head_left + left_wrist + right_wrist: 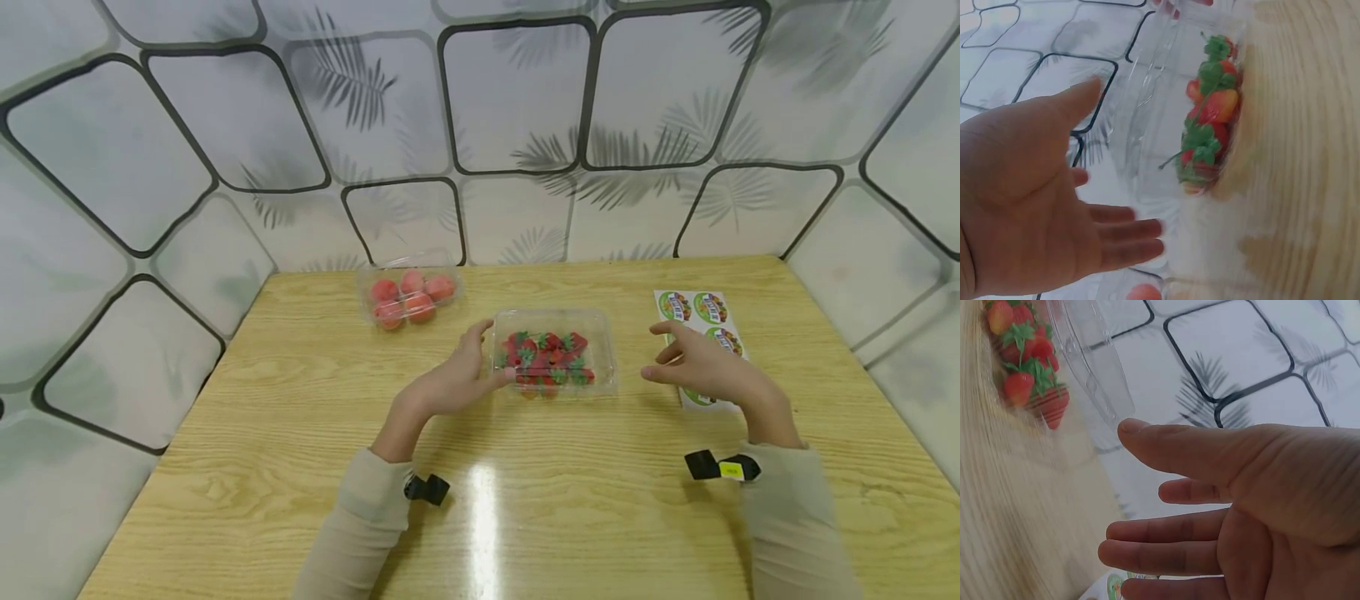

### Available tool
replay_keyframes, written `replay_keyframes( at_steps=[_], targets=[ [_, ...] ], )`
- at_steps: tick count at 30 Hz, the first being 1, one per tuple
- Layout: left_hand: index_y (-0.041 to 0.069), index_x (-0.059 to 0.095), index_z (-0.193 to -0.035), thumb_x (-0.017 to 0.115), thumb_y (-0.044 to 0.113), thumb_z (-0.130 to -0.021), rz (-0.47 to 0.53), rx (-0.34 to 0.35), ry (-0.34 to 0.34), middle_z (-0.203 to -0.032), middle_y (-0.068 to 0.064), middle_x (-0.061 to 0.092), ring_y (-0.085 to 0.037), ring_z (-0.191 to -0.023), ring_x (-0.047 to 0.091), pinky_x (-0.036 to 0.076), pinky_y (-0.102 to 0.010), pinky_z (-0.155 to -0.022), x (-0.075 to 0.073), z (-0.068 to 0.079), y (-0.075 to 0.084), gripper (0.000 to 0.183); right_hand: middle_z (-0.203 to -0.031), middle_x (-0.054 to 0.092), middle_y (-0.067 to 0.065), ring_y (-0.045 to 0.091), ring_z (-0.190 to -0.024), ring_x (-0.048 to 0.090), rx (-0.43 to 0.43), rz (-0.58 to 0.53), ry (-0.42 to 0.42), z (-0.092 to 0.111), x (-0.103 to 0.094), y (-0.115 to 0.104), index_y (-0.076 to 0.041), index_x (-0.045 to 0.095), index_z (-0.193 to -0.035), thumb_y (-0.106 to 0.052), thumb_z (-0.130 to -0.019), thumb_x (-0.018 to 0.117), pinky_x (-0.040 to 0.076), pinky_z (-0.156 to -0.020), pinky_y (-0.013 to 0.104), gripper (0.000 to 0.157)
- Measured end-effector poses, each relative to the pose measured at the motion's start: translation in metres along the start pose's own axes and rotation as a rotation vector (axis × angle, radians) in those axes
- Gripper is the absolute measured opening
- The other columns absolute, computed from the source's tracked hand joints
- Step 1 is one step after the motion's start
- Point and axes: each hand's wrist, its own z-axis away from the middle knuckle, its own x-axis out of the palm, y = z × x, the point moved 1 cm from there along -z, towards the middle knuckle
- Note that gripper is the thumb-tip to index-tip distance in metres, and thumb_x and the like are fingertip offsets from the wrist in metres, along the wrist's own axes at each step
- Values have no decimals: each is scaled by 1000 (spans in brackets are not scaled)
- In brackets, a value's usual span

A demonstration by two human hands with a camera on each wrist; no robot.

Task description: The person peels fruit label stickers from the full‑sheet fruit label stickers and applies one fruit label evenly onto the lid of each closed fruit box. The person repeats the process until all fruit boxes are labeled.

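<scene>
A clear plastic clamshell box (600,367) with a lid stands mid-table, holding several red strawberries (551,354) with green leaves. At its left side is my left hand (453,379), thumb and fingers spread apart; in the left wrist view the palm faces the box wall. My right hand (705,362) hovers to the right of the box, apart from it, fingers loosely extended and nothing held. Beneath that hand lies a white sheet of round fruit stickers (710,307), partly covered by it.
Farther back on the left, another clear plastic box (365,293) contains several round pinkish-red fruits (419,307). The wooden table (300,467) ends at a patterned cloth wall (517,217) behind and on both sides.
</scene>
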Motion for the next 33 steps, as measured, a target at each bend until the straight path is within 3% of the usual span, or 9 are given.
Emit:
replay_keyframes(
  at_steps=[4,7,11,15,20,24,28,33],
  targets=[
    [15,0,-160,47,47,-102,-85,73,101,-164,-19,-6,-38,-151,0,22,-59,-116,7,-10,5,81,-119,62,27,35,-101,65,30,-16,17,0,-3,9,4,30,-148,-37,-97,64,54,-67,40,73],
    [19,6,-161,47,49,-102,-170,98,132,-165,-16,-11,-39,-151,-5,20,-65,-114,13,-16,12,77,-120,61,29,33,-91,66,33,-23,23,0,-5,14,6,31,-147,-36,-99,62,52,-59,38,71],
    [19,10,-161,44,52,-102,-267,97,127,-165,-16,-12,-37,-151,-8,14,-64,-116,21,-22,16,76,-121,60,32,35,-93,65,23,-7,54,-2,-5,22,11,32,-145,-34,-100,59,53,-64,38,69],
    [17,14,-161,43,53,-102,-339,68,103,-165,-18,-10,-36,-151,-10,10,-61,-118,25,-23,14,75,-130,50,39,49,-113,55,87,18,104,-2,-9,34,13,33,-144,-36,-103,54,53,-81,50,68],
    [18,16,-160,43,52,-102,-361,58,92,-165,-18,-8,-35,-151,-10,6,-58,-119,27,-24,14,73,-140,36,44,58,-123,40,233,38,203,-1,-19,50,16,31,-143,-38,-102,52,41,-93,65,71],
    [17,17,-160,43,53,-102,-372,67,95,-165,-20,-6,-36,-151,-9,6,-59,-119,28,-24,13,72,-139,35,45,59,-124,38,295,28,302,-2,-21,60,20,33,-140,-35,-99,57,39,-96,68,73],
    [17,17,-160,41,54,-102,-378,63,93,-165,-19,-6,-35,-151,-10,5,-58,-120,29,-23,12,72,-133,41,44,56,-114,46,337,35,395,-5,-19,65,19,36,-139,-40,-95,62,45,-86,63,78],
    [17,18,-160,42,54,-102,-387,72,101,-165,-19,-5,-36,-151,-10,6,-58,-120,28,-22,15,72,-129,33,47,59,-110,38,436,80,445,-9,-17,68,17,33,-141,-38,-91,66,44,-75,62,81]
  ],
)
